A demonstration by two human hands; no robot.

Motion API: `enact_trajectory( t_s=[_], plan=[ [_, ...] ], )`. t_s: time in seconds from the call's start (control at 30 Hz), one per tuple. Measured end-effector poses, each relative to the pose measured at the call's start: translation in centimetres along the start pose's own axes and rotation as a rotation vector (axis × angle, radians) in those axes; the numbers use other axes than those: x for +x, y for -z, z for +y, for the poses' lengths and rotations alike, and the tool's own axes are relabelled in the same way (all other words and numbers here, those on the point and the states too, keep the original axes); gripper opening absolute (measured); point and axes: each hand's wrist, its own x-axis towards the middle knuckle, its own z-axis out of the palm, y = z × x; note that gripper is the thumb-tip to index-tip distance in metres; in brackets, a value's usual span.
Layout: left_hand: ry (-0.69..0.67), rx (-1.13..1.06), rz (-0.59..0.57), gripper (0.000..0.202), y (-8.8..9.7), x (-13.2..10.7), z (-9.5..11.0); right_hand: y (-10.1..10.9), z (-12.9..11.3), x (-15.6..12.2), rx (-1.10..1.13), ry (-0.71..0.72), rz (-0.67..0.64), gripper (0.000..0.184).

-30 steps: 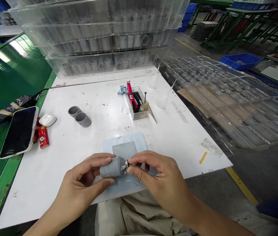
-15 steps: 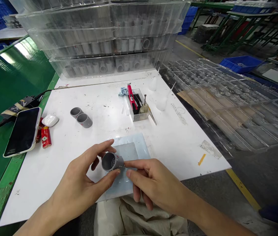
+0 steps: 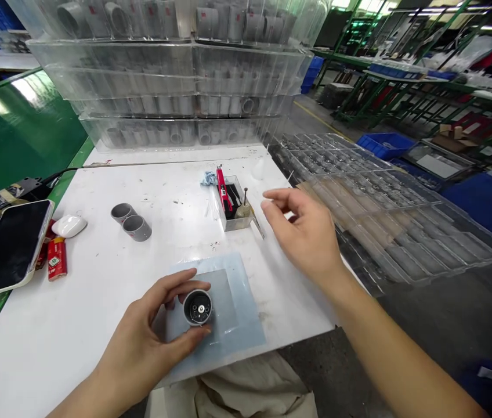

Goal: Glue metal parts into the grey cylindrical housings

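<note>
My left hand (image 3: 159,325) is closed around a short grey cylinder (image 3: 198,307), thumb on the near side and fingers on the far side. The cylinder's round mouth faces up toward me. Inside it a pale round centre and small holes show on a dark floor. Under it lies a light blue sheet (image 3: 246,313) with a grey square on it. My right hand (image 3: 304,235) is raised over the table's right side, thumb and forefinger slightly apart and nothing visible between them. It covers most of a white bottle, whose thin tip (image 3: 290,175) shows behind it.
Two grey cylinders (image 3: 137,228) stand at left. Beyond my hands are a small clear box (image 3: 238,223) with a red-handled tool (image 3: 224,188) and another white bottle (image 3: 259,169). A phone (image 3: 8,247) lies at the left edge. Stacked clear trays (image 3: 141,125) rise behind; more trays lie right.
My right hand has left the grey cylinder and moved forward and right to the white bottle. My left hand has tipped the cylinder so its mouth faces up. The view has shifted.
</note>
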Motion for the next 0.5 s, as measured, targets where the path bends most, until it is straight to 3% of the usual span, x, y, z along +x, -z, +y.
enact_trajectory(
  t_s=[0.1,0.2,0.27,0.4,0.5],
  plan=[
    [0.043,-0.115,-0.034,0.071,-0.1,0.0,-0.2,-1.1,0.4,2.3,-0.151,0.057,-0.043,0.022],
    [0.036,-0.116,-0.063,0.072,0.0,0.2,-0.3,-1.5,0.8,3.5,-0.217,0.100,-0.130,0.008],
    [0.020,-0.124,-0.086,0.073,0.2,0.4,-0.4,-1.3,0.8,3.7,-0.164,0.168,-0.037,0.009],
    [-0.028,-0.125,-0.102,0.073,0.4,0.6,-0.8,0.0,-1.2,2.6,0.010,0.242,0.277,0.007],
    [-0.059,-0.152,-0.090,0.072,0.2,0.7,-0.9,0.8,-4.0,0.0,0.092,0.198,0.304,0.013]
  ],
)
